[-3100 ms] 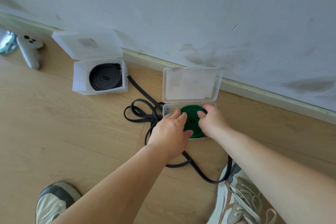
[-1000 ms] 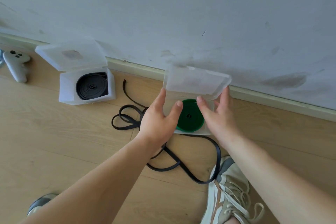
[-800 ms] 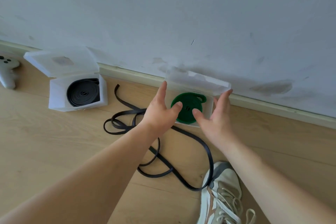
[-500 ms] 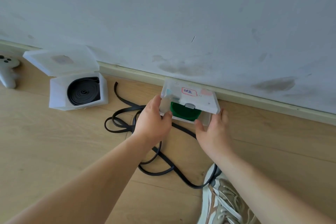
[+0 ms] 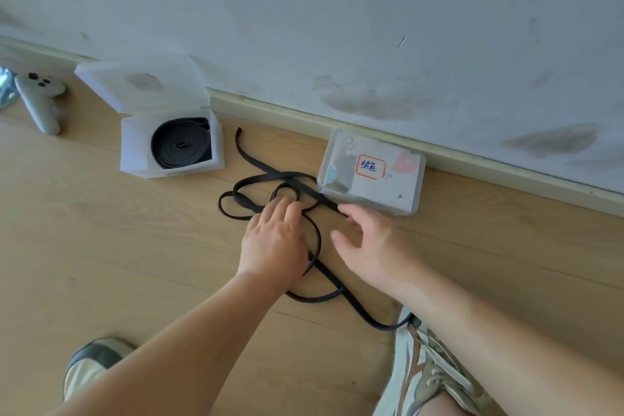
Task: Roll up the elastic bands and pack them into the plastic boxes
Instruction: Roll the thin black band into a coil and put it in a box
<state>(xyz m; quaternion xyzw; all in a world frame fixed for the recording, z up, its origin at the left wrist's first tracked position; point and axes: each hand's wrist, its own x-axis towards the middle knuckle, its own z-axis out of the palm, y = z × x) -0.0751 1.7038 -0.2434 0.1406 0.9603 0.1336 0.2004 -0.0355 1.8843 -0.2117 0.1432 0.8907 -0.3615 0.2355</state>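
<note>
Fingers of both hands spread, empty, left hand (image 5: 273, 243) over loose black band (image 5: 270, 179), right hand (image 5: 368, 246) beside closed box (image 5: 371, 176)

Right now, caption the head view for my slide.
Both hands reach for the loose black elastic band beside the closed, labelled plastic box; open box holds a rolled band.

Indoor room, likely a home: wood-plank floor (image 5: 101, 246), scuffed white wall (image 5: 337, 10), baseboard (image 5: 506, 162).

Two bare forearms, no sleeves, pale grey laced sneakers (image 5: 429, 378) with darker toe caps
</note>
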